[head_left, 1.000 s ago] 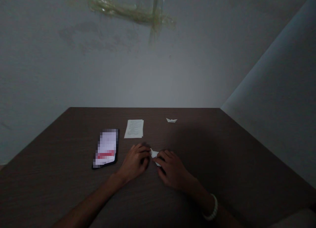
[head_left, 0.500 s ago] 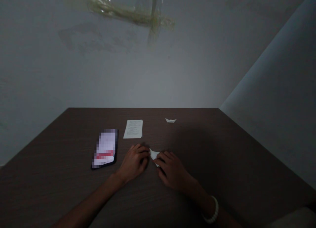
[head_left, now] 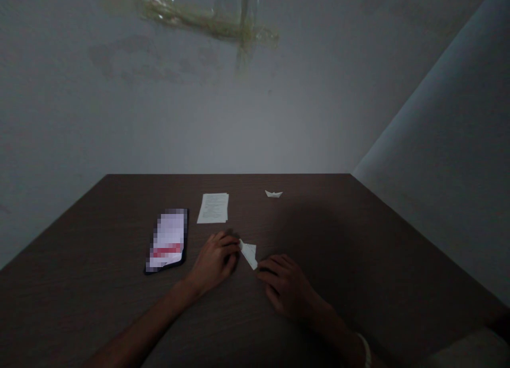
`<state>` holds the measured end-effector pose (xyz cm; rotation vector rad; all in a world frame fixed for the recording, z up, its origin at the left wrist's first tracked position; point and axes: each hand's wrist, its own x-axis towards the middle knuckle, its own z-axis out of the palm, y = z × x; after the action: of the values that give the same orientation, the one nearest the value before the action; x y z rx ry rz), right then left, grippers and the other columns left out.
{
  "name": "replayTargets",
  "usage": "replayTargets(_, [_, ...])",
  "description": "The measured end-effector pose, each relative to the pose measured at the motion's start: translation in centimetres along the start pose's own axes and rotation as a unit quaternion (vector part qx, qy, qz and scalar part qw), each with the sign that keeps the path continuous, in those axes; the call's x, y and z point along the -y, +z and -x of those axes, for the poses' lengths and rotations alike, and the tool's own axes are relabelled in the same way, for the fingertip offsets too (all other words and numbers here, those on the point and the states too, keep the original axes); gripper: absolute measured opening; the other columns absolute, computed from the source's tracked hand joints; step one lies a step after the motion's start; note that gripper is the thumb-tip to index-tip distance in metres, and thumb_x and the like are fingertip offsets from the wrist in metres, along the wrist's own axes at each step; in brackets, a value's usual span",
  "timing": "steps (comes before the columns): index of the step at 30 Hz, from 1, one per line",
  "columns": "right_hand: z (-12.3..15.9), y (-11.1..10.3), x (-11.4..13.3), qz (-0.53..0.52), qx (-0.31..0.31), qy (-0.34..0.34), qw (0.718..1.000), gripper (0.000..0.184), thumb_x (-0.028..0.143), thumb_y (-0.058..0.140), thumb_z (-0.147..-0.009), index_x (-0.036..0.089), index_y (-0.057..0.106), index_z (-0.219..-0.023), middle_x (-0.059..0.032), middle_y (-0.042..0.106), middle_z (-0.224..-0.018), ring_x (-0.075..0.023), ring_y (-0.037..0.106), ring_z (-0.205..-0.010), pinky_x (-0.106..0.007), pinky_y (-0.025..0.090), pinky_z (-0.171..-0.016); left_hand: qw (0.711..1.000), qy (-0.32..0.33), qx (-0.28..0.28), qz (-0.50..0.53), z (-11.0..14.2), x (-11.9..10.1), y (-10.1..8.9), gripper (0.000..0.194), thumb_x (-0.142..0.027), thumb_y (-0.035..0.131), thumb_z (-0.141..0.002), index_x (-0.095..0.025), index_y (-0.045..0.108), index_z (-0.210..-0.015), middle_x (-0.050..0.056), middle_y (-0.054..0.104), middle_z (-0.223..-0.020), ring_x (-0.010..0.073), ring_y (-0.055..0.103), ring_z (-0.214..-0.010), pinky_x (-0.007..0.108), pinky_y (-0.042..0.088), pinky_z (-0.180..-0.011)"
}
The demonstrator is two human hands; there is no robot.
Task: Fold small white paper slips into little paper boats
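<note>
Your folded white paper (head_left: pixel 249 254) lies near the middle of the brown surface (head_left: pixel 91 240), well in from its left and right edges, its tip aimed toward the near side and slightly right. The long axis slants from your left fingertips down to that tip. The piece looks like a small, straight-edged triangle bearing faint marks. The bent fingers of your left hand (head_left: pixel 215 259), held close together, cover its far-left corner; whether they pinch or merely press cannot be told. Your right hand (head_left: pixel 289 288), loosely curled with thumb apart from forefinger, sits just beside the tip, contact unclear. A phone (head_left: pixel 167 238) lies toward the left edge; printed sheets (head_left: pixel 213 208) and a paper boat (head_left: pixel 273 194) sit closer to the far edge.
</note>
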<state>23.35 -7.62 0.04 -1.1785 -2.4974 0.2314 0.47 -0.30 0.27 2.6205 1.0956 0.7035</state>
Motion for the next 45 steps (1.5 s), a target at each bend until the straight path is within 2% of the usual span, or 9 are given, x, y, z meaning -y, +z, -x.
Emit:
replayTargets(3, [-0.2,-0.1,0.1,0.005,-0.016,0.007,1.000,0.025,0.013,0.056,-0.082,0.022,0.063,-0.104,-0.0056,0.062,-0.114,-0.0215,0.052,-0.105,-0.037,0.041,-0.092,1.000,0.000,-0.001,0.006,0.0,-0.1,-0.1,0.024,-0.012,0.049,-0.083,-0.019,0.071,-0.089,0.006,0.068,-0.103,0.0267,0.054,-0.098,0.044,0.043,-0.083])
replayTargets(7, [-1.1,-0.1,0.6,0.021,-0.009,0.013,1.000,0.032,0.017,0.053,-0.087,0.022,0.059,-0.119,-0.0069,0.059,-0.123,-0.0218,0.050,-0.111,-0.038,0.041,-0.095,1.000,0.015,-0.011,0.008,0.0,0.0,0.0,0.023,-0.013,0.049,-0.084,-0.019,0.071,-0.091,0.007,0.068,-0.102,0.0259,0.054,-0.096,0.043,0.043,-0.083])
replayTargets(11, [-1.5,0.2,0.9,0.003,0.002,0.006,1.000,0.029,0.019,0.053,-0.088,0.022,0.061,-0.116,-0.0049,0.060,-0.124,-0.0203,0.051,-0.111,-0.037,0.039,-0.097,1.000,0.019,-0.018,-0.001,0.1,0.0,0.2,0.020,-0.016,0.051,-0.086,-0.019,0.070,-0.090,0.007,0.068,-0.100,0.0253,0.054,-0.094,0.042,0.044,-0.081])
replayTargets(17, [-1.2,0.2,1.5,-0.035,-0.002,-0.003,0.999,0.033,0.017,0.053,-0.087,0.022,0.061,-0.119,-0.0049,0.061,-0.125,-0.0205,0.051,-0.113,-0.037,0.038,-0.098,0.999,0.002,-0.029,-0.019,0.1,0.0,0.5,0.015,-0.025,0.057,-0.085,-0.018,0.067,-0.094,0.008,0.065,-0.105,0.0264,0.054,-0.099,0.042,0.042,-0.085])
replayTargets(23, [-0.9,0.2,2.5,-0.051,0.002,0.005,0.999,0.037,0.018,0.053,-0.088,0.021,0.056,-0.125,-0.0030,0.061,-0.126,-0.0179,0.051,-0.113,-0.034,0.037,-0.100,1.000,-0.013,-0.006,-0.011,0.0,-0.2,0.1,0.018,-0.031,0.061,-0.084,-0.019,0.066,-0.097,0.007,0.063,-0.105,0.0267,0.053,-0.100,0.043,0.041,-0.087])
replayTargets(29, [-0.7,0.2,2.7,-0.027,0.018,0.016,0.999,0.031,0.021,0.053,-0.090,0.024,0.060,-0.120,-0.0019,0.061,-0.127,-0.0167,0.051,-0.114,-0.034,0.036,-0.101,1.000,-0.004,-0.008,0.003,0.0,-0.2,-0.1,0.025,-0.034,0.066,-0.078,-0.019,0.065,-0.098,0.008,0.061,-0.108,0.0269,0.052,-0.101,0.042,0.042,-0.087])
replayTargets(37, [-0.5,0.6,2.6,-0.061,-0.021,0.012,0.998,0.024,0.020,0.052,-0.091,0.022,0.064,-0.111,-0.0037,0.061,-0.127,-0.0190,0.050,-0.116,-0.036,0.037,-0.099,0.999,-0.027,0.001,0.030,0.0,0.2,-0.2,0.025,-0.027,0.064,-0.078,-0.020,0.063,-0.101,0.007,0.059,-0.110,0.0266,0.052,-0.103,0.045,0.039,-0.093])
replayTargets(43, [-0.4,1.0,2.1,-0.060,-0.033,0.010,0.998,0.021,0.018,0.054,-0.089,0.023,0.066,-0.106,-0.0022,0.063,-0.124,-0.0191,0.050,-0.115,-0.037,0.037,-0.098,0.999,-0.040,0.013,0.025,0.0,0.1,-0.4,0.038,-0.019,0.061,-0.075,-0.019,0.060,-0.113,0.009,0.057,-0.114,0.0285,0.049,-0.108,0.045,0.039,-0.093])
replayTargets(45, [-0.4,1.2,1.6,-0.057,-0.034,0.007,0.998,0.018,0.018,0.056,-0.087,0.023,0.067,-0.101,-0.0016,0.064,-0.122,-0.0187,0.051,-0.114,-0.036,0.038,-0.097,0.999,-0.039,0.012,0.025,0.0,0.1,-0.3,0.037,-0.019,0.061,-0.074,-0.019,0.060,-0.111,0.009,0.056,-0.114,0.0282,0.049,-0.108,0.044,0.040,-0.093])
